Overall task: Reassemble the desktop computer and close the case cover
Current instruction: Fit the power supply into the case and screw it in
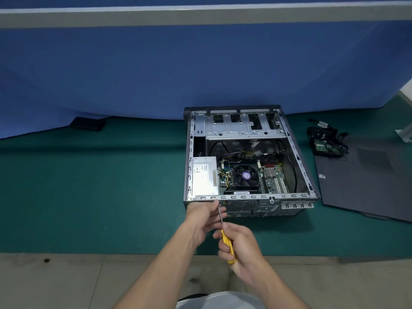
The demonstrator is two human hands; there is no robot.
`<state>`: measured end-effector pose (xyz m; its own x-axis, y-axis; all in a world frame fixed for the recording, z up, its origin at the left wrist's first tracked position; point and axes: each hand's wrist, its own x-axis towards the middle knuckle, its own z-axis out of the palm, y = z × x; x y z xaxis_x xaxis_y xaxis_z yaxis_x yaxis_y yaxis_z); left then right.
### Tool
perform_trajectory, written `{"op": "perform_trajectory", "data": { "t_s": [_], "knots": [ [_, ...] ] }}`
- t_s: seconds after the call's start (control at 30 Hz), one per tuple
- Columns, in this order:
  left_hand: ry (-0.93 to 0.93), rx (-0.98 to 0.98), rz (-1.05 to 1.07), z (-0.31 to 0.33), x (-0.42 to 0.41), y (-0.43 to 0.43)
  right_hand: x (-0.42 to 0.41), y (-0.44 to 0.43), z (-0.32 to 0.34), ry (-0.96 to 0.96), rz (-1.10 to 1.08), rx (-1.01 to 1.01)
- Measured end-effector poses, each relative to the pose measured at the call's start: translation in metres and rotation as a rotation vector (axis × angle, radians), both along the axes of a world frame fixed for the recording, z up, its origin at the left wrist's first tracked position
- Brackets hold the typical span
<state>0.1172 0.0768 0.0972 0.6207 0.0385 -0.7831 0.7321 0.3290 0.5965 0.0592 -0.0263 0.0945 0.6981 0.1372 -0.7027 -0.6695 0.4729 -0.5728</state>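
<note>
Case (245, 196) lies open on its side on the mat (89, 186), open face up. I place everything else from it.

- Nearest me, on the near side of the case: right hand (240, 248) wrapped around the yellow handle of the screwdriver (227, 240).
- Screwdriver's long axis runs from that handle away from me and a little left, straight at the case's near wall.
- Left hand (205, 219) is the closer of the two to the case, touching or almost touching the near wall at its left end. Its fingers pinch the bare shaft close to the tip.
- Tip sits at the near wall, just below the rim. I cannot tell whether a screw rides on it or whether it is seated.
- Inside, just past that spot: power supply (204, 175) in the near-left corner, with the fan (245, 175) to its right.
- Far end of the case: drive cage (240, 128), bays looking empty.
- Right of the case, flat on the mat: cover (367, 181), its edge just beside the near-right corner.
- Beyond the cover's far end: a loose drive (327, 143) with cables.

My read: a power supply screw is being driven at the near wall. The coming move turns on holding the shaft square to that wall, the left hand guiding and the right turning. Drive and cover are not yet fitted.
</note>
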Motion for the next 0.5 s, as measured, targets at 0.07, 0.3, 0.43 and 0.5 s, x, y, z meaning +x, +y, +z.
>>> {"op": "perform_trajectory", "data": {
  "t_s": [0.07, 0.3, 0.43, 0.5],
  "knots": [
    [0.002, -0.038, 0.020, 0.001, -0.002, -0.002, 0.000, -0.003, -0.004, 0.051, -0.056, 0.182],
    [-0.020, 0.032, 0.074, -0.007, -0.001, -0.008, -0.010, 0.002, -0.013, 0.061, 0.020, -0.190],
    [-0.062, 0.085, 0.099, -0.011, -0.004, -0.011, -0.010, 0.009, -0.014, 0.074, 0.069, -0.337],
    [-0.063, 0.104, 0.117, -0.012, -0.005, -0.012, -0.009, 0.012, -0.015, 0.154, 0.012, -0.182]
  ]
}}
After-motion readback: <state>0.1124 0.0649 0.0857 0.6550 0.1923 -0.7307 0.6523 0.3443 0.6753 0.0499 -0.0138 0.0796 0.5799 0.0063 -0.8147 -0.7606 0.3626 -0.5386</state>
